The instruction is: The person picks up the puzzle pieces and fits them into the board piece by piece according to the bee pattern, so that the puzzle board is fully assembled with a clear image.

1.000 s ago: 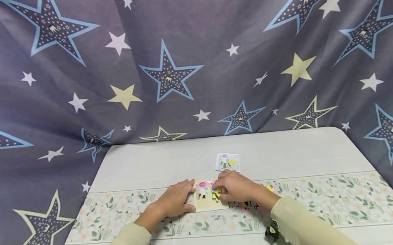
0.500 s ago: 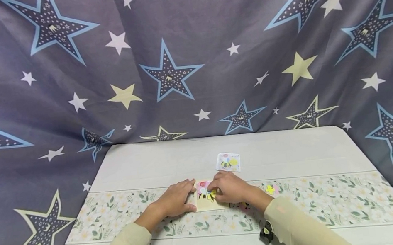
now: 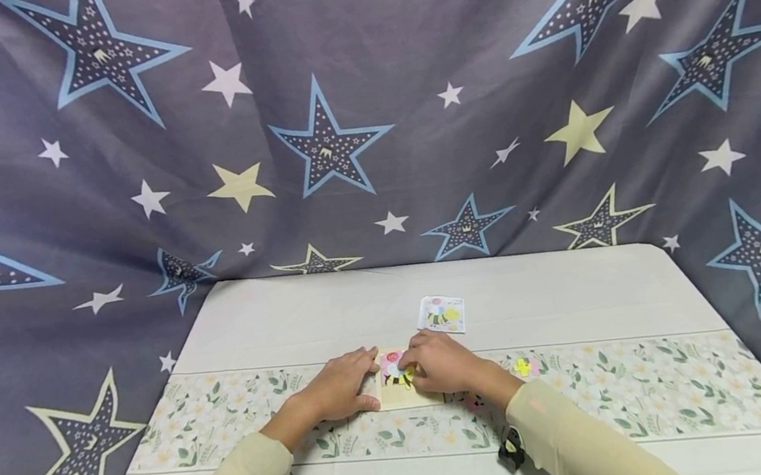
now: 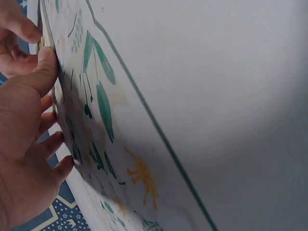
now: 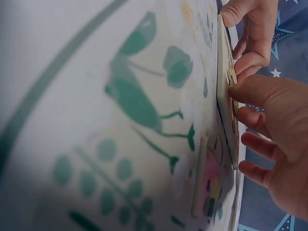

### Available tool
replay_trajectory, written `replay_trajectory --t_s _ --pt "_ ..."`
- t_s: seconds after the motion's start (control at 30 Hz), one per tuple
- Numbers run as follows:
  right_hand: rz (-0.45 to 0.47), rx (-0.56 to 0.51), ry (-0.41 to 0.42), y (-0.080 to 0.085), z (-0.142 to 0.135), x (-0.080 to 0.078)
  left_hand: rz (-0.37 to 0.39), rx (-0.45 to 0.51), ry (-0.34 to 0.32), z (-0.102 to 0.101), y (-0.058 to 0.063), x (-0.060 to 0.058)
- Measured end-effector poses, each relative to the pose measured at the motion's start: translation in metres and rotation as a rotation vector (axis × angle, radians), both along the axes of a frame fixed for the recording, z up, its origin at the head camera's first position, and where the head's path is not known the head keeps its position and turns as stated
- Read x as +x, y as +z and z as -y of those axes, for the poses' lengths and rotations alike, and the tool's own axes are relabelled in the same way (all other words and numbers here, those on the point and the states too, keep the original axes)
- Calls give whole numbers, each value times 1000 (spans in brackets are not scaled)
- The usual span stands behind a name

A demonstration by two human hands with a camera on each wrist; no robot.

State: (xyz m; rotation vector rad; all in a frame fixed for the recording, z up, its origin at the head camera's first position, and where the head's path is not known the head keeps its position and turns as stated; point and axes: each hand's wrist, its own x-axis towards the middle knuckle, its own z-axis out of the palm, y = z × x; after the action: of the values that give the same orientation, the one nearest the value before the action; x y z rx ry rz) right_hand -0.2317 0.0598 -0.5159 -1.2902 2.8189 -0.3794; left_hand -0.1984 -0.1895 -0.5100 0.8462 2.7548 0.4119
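A small wooden jigsaw board [image 3: 411,400] lies on the floral strip, with pink pieces and a bee picture in its upper left. My left hand [image 3: 338,387] holds the board's left side, thumb at the near corner and fingertips toward the far one. In the left wrist view its thumb [image 4: 45,72] presses along the edge. My right hand [image 3: 445,362] pinches a yellow and black jigsaw piece [image 3: 410,375] over the board, against the bee picture. The right wrist view shows thumb and index finger close at the board's edge [image 5: 224,72]; the fingers partly hide the piece.
A square picture card [image 3: 443,315] with the bee lies behind the board. Loose jigsaw pieces lie to the right, one yellow and pink [image 3: 524,366], others partly under the right wrist [image 3: 473,400]. Star-printed cloth [image 3: 348,217] hangs behind the white table [image 3: 303,313].
My right hand has moved left across the board with the jigsaw piece, bringing it up to the bee picture. The yellow and pink loose piece shows more fully. My left hand stays put.
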Motion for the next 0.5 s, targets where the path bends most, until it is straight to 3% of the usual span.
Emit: replay_trajectory --t_s 0.5 --pt "25 14 -20 1 2 1 1 3 8 0 -2 -1"
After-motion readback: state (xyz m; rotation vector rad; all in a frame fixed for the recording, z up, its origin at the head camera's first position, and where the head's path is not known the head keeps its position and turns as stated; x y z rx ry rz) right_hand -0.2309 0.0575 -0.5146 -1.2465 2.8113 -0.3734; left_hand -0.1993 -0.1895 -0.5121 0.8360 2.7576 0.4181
